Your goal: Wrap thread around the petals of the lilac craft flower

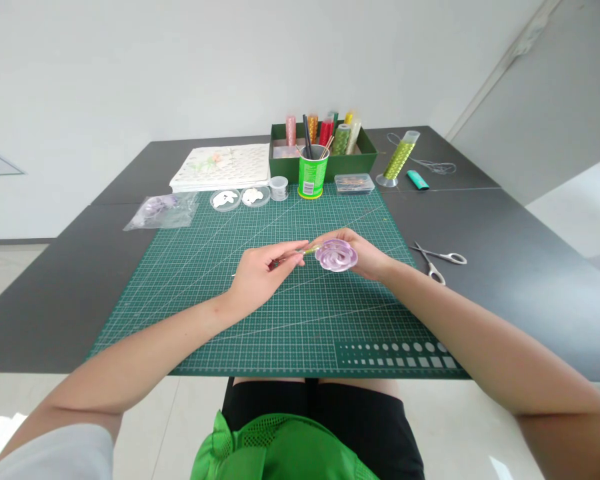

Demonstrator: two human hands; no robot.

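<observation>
Over the green cutting mat (205, 313), my right hand (365, 257) is closed around the back of a pale purple ribbon rose (336, 255), whose petals face me. My left hand (260, 272) pinches the flower's thin yellow-green stem (307, 250) between thumb and fingers, just left of the bloom. Both hands hover a little above the middle of the mat.
Scissors (437, 259) lie right of the mat. At the back stand a green cup of sticks (313, 175), a green box of ribbon rolls (325, 150), two small dishes (240, 197), a thread spool (279, 188), a plastic bag (164, 211), a white sheet (223, 167), a green ribbon roll (399, 159).
</observation>
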